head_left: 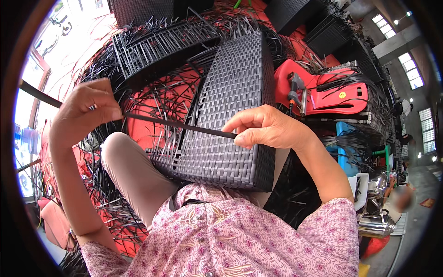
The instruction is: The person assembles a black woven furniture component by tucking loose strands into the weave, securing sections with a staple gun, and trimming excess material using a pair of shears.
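A flat black weaving strip stretches taut between my two hands, and its far end runs on past my left hand toward the left rim. My left hand is closed on it, thumb against fingers. My right hand pinches its other end between thumb and fingertips, above the woven surface. Across my lap lies a long black woven wicker piece, box-shaped, with a dense weave on its top and right side. Its left edge shows open gaps and loose strip ends.
Beyond it lies a black frame with unwoven strips. Loose black strips cover the red floor sheet. On the right, a red plastic seat holds a power tool. Nearby are a blue plastic item and a metal flask.
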`<state>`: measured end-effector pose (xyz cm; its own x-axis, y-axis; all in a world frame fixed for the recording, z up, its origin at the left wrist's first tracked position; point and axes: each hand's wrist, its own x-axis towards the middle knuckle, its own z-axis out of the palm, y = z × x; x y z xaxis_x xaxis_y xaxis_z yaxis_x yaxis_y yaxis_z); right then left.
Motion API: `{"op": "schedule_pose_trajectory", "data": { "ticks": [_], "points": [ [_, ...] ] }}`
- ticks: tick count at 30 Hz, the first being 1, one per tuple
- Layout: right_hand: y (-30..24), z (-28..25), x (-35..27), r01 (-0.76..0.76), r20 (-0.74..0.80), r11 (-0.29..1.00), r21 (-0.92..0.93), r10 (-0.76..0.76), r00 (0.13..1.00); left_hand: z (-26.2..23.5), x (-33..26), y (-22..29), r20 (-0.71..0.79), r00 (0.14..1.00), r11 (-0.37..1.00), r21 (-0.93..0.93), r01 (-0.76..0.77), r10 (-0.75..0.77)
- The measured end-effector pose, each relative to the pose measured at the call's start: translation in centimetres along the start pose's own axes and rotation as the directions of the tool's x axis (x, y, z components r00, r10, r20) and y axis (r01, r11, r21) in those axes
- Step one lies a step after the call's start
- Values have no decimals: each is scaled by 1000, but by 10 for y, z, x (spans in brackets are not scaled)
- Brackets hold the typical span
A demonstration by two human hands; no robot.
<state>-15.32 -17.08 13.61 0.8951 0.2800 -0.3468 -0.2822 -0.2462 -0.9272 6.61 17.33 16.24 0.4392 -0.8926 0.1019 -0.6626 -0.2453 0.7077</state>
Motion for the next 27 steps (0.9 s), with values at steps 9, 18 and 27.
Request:
{"op": "schedule_pose_trajectory", "data": {
  "ticks": [9,18,27],
  "points": [
    [56,-35,-41,473,-324,667,576,-345,881,5,-18,-17,104,976,917,-335,217,-193],
    [66,-34,-98,544,-485,730,414,-328,811,102,24,-24,256,961,885,-417,206,-104],
    [30,25,-42,170,-454,970,175,-74,888,235,0,-167,253,818,850,272,452,-516]
  ]
}}
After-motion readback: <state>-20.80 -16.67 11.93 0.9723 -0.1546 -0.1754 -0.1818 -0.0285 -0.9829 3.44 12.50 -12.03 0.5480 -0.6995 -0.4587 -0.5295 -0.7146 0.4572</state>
